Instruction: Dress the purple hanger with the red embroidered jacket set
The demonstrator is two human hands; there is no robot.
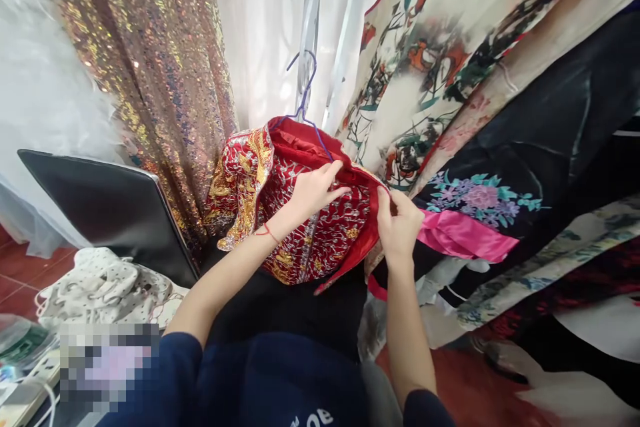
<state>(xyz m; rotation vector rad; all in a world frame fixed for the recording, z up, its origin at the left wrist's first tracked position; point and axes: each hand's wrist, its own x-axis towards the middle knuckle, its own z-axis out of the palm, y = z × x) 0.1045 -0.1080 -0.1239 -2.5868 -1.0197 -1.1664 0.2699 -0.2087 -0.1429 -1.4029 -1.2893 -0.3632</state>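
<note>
A red jacket (320, 227) with gold and silver embroidery lies in front of me, its red satin lining showing at the neck and front edge. A purple wire hanger (306, 97) sits in its neck opening, with the hook standing up above. My left hand (320, 188) rests at the jacket's upper edge beside the hanger's arm, thumb and forefinger apart. With thumb and bent fingers, my right hand (400, 220) grips the jacket's red border on the right side. The ends of the left fingers are partly hard to make out.
At the left stand an open laptop (100, 207), a spotted white cloth (103, 287) and a power strip (43, 370). A sequined garment (150, 47) hangs behind. To the right hang a floral-printed garment (425, 60) and a black one (545, 120) with flower embroidery.
</note>
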